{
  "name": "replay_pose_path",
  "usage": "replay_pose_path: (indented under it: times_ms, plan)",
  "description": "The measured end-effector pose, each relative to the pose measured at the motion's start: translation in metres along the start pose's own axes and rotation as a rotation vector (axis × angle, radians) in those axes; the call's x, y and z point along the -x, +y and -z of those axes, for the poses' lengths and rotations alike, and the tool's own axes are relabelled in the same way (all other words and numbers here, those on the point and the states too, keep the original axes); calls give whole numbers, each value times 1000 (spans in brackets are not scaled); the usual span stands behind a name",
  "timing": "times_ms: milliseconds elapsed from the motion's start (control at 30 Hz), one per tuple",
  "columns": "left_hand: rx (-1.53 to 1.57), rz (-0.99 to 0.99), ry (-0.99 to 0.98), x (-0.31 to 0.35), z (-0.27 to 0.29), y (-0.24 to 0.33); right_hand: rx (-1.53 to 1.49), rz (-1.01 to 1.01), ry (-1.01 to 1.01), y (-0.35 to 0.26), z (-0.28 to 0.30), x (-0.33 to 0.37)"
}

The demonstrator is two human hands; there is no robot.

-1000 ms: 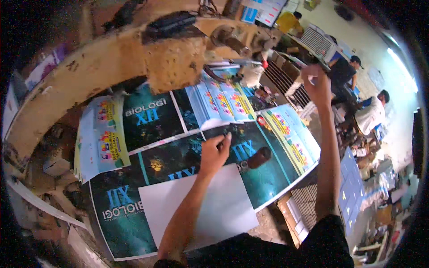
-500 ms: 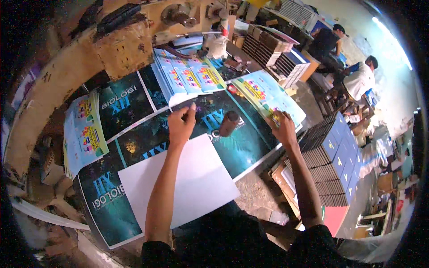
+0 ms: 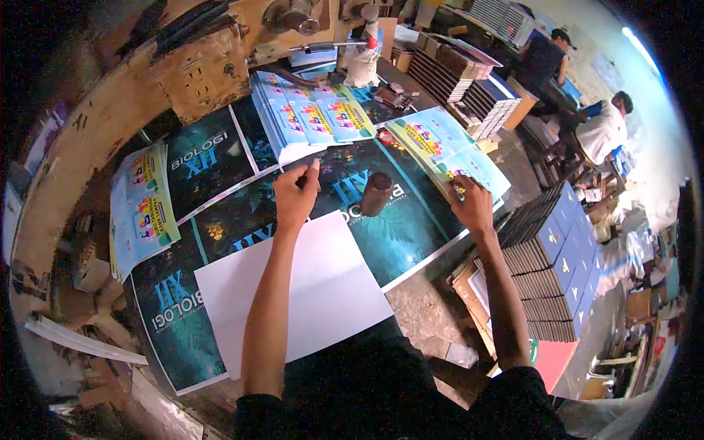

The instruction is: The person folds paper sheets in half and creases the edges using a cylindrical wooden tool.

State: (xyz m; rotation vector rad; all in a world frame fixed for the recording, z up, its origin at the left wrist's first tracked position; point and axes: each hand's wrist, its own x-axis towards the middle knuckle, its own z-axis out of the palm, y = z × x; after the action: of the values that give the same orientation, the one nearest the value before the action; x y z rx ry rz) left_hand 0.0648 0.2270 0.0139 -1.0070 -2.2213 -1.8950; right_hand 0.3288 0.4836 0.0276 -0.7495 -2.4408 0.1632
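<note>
My left hand (image 3: 296,192) is over the dark printed cover sheet (image 3: 411,253), just below a stack of light blue printed sheets (image 3: 315,121). Its fingers are curled in and the thumb points away from me; whatever they may hold is hidden. A blank white sheet (image 3: 323,293) lies under my left forearm. My right hand (image 3: 473,204) is at the near edge of another light blue sheet stack (image 3: 447,147). Its fingers close around something small and shiny that I cannot make out. Between my hands a brown cylinder (image 3: 377,194) stands on the dark sheet.
More light blue sheets (image 3: 143,209) lie on the left. A tall pile of blue-covered books (image 3: 546,260) stands right of my right arm, with further book stacks (image 3: 462,88) behind. A machine's tan frame (image 3: 198,81) borders the far side. Two people (image 3: 601,132) sit far right.
The view has shifted slightly, so the table and book piles appear a little farther right and higher. My left fingers have drawn closer together. My right hand stays by the right-hand sheets.
</note>
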Motion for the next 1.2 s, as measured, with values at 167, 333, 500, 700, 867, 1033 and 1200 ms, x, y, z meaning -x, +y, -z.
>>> replay_pose_path:
  times_ms: [167, 333, 500, 700, 867, 1033, 1200]
  plan:
    - [18, -15, 17, -2, 0, 1, 62, 17, -22, 2, -7, -1]
    - [8, 2, 6, -2, -4, 4, 375, 190, -46, 26, -26, 3]
    - [-10, -27, -5, -5, -4, 0, 443, 25, -66, 23, 44, -62]
    - [-31, -53, -22, -5, -7, 0, 296, 243, 247, 4, 191, -124]
    - [-23, 237, -212, 0, 12, 20, 154, 217, 355, -82, 262, -104]
    - [284, -159, 83, 28, 58, 78, 326, 275, 460, -123, 246, -11]
    - [-199, -347, 251, 117, 177, 126, -244, 1210, 1, -207, 191, 52]
